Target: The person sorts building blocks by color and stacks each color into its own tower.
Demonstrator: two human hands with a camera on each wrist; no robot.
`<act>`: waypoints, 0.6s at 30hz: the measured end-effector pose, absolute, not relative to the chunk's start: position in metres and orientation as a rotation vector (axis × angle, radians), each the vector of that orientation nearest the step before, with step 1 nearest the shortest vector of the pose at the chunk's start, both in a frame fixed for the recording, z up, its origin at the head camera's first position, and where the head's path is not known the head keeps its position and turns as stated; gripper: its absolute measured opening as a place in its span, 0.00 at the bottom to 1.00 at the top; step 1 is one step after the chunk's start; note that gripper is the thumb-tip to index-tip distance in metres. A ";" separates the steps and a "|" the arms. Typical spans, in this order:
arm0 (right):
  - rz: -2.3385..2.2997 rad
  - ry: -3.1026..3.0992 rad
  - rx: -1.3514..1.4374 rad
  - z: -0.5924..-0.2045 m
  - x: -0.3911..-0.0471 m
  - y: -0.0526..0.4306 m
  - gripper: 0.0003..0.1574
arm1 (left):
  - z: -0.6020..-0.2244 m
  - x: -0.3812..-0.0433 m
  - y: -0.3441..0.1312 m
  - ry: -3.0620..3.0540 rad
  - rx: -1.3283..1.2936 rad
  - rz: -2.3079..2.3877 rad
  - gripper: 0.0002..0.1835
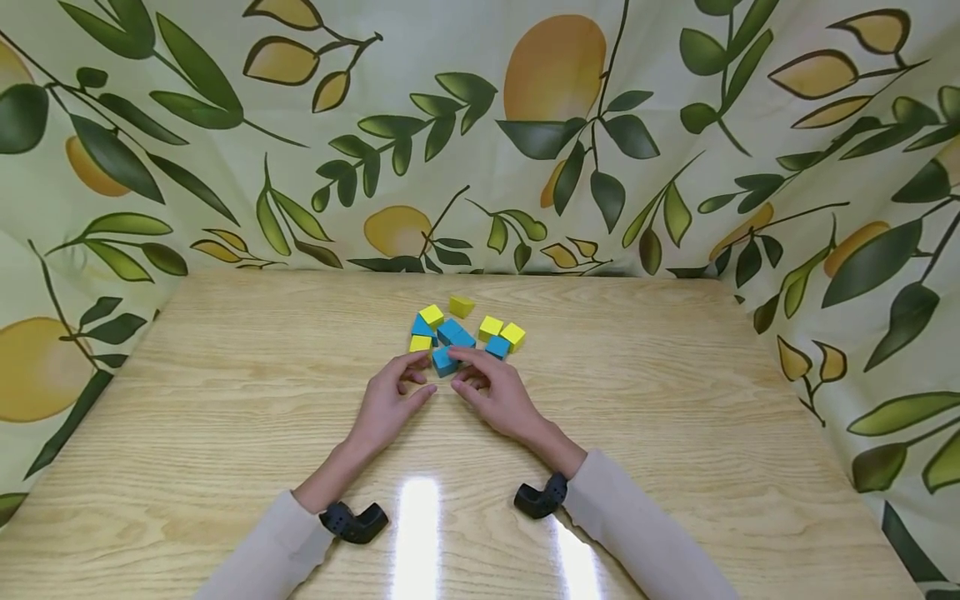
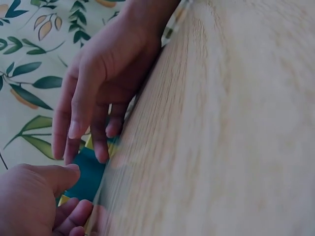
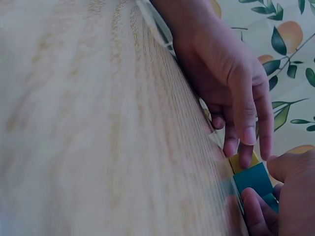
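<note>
Both hands rest low over the tabletop on either side of a blue block point(image 1: 443, 363), the nearest of a small cluster. My left hand point(image 1: 390, 396) has loosely bent fingers, its index tip beside a yellow block point(image 1: 421, 343). From the other side, my right hand point(image 1: 495, 396) reaches its index finger over the blue block's right edge. Each thumb stays apart from its own fingers, with nothing pinched between. In the right wrist view the blue block point(image 3: 252, 179) lies between the two hands, a yellow block point(image 3: 242, 162) behind it.
Behind sit two joined-looking blue blocks point(image 1: 456, 335), a yellow block point(image 1: 431, 316) by a blue one point(image 1: 420, 325), and a yellow wedge-like block point(image 1: 461, 307). To the right are two yellow blocks point(image 1: 491, 327) and a blue one point(image 1: 497, 347). A patterned curtain point(image 1: 300, 167) borders the wooden table point(image 1: 637, 417).
</note>
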State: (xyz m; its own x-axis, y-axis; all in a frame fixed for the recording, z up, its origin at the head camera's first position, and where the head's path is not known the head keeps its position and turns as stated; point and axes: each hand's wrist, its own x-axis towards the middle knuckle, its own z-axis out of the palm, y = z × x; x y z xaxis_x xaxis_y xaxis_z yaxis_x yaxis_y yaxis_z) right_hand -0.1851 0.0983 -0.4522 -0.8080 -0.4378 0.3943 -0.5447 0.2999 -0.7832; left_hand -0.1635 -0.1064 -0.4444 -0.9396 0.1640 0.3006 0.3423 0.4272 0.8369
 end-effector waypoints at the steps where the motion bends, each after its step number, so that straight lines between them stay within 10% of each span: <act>1: 1.530 -2.447 0.928 -0.452 -0.185 0.098 0.27 | -0.445 -0.164 -0.107 -2.507 -0.440 -1.538 0.26; 18: 1.627 -2.459 0.863 -0.443 -0.170 0.093 0.22 | -0.444 -0.167 -0.110 -2.584 -0.347 -1.538 0.25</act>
